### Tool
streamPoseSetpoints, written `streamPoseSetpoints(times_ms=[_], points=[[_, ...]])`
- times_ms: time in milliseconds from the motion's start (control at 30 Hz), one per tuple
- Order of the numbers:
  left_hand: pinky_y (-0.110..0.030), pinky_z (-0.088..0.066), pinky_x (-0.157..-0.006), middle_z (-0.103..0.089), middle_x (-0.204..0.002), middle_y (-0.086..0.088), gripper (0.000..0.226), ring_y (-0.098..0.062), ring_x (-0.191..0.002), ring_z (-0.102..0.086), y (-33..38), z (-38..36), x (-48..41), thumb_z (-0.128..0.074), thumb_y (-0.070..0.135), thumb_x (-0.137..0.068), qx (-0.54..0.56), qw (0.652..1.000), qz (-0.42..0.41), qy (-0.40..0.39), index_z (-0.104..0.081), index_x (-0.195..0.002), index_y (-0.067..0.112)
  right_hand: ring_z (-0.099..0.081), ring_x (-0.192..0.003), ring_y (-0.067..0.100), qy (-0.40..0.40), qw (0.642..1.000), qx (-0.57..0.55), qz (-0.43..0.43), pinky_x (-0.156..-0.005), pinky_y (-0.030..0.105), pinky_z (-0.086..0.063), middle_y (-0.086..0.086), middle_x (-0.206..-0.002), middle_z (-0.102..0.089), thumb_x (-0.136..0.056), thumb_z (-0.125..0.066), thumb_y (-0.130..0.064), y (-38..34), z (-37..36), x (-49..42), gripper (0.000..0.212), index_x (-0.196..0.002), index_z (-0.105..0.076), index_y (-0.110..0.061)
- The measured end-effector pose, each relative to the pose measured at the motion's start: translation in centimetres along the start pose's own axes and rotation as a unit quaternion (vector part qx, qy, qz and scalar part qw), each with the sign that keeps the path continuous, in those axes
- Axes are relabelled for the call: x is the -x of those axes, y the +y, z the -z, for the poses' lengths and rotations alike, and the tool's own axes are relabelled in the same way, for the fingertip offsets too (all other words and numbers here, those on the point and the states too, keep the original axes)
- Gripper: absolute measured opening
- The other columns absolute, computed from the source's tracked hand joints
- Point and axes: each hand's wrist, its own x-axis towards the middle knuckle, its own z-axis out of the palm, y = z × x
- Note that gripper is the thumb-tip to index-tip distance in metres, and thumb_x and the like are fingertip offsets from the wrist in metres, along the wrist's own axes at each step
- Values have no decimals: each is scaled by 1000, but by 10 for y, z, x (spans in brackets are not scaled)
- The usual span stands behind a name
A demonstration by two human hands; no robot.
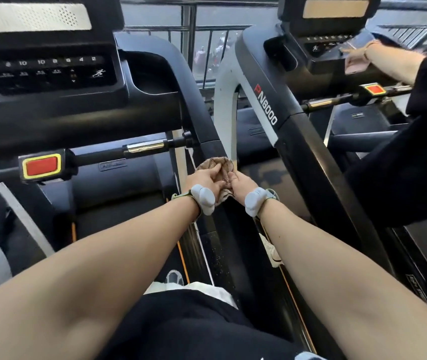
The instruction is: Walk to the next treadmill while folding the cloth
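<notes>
Brown terry cloth (216,165), bunched and nubby, pressed onto the black side rail (194,105) of the near treadmill, just below the pale curved upright (226,118) of the next machine. Pinched from 2 sides: left hand (204,179) with thumb and fingers dug into the folds, right hand (242,183) curled round the lower edge, both clenched on the fabric. Soft grey sensor pods strapped to both wrists (203,198).

Judged as mid-wipe on the rail, with the rag being gathered or re-folded. Likely called for next: a firm 2-handed hold, steady downward pressure and a line along the sloping rail, smooth, hard and glossy enough to let a loose cloth skid.

Elsewhere: matte black console (51,71) with a faint row of numerals, a red stop button (41,165) framed in yellow, a chrome-sleeved crossbar (144,147). At right, another person's hand (355,61) laid flat on a pinkish cloth on the neighbouring console. Beyond, grey metal railing (191,27).
</notes>
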Motion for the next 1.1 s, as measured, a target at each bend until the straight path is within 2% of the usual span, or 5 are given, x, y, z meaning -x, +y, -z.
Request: streamPoseSetpoints(times_ms=[467,567,700,900,1100], points=[[-6,-43,-93,-54,-146,8,55,-16,-131,-55,-6,-78,103,-69,39,-93,138,989,-25,-45,-52,-146,36,-60,-120,28,26,999,-18,-28,-101,33,-43,6,-129,-68,-110,-33,-35,83,-19,111,40,-136,-61,-21],[-28,-45,-104,-64,-138,-2,56,-25,-127,-59,3,-88,127,-73,44,-89,148,988,-16,-39,-59,-141,27,-61,-118,27,34,999,-17,-36,-96,29,-40,6,-127,-69,-111,-33,-35,98,-21,133,41,-134,-63,-18],[1,-38,-71,-60,-135,10,51,-11,-123,-56,7,-99,156,-64,47,-97,143,988,-11,-56,-52,-145,37,-55,-110,22,42,998,0,-48,-92,25,-35,-1,-118,-64,-111,-32,-36,117,-24,164,43,-138,-60,-18],[-24,-39,-103,-40,-159,6,60,-24,-141,-43,15,-128,207,-57,50,-98,79,994,-31,-73,-35,-154,47,-64,-115,26,57,996,-38,-57,-107,40,-47,1,-117,-71,-108,-34,-38,160,-35,206,41,-128,-66,-21],[-23,-37,-101,-40,-159,0,58,-29,-140,-45,14,-157,240,-58,49,-96,89,992,-31,-82,-37,-150,52,-65,-111,25,47,997,-30,-62,-100,38,-49,3,-115,-72,-109,-30,-39,189,-40,245,44,-126,-66,-20]])
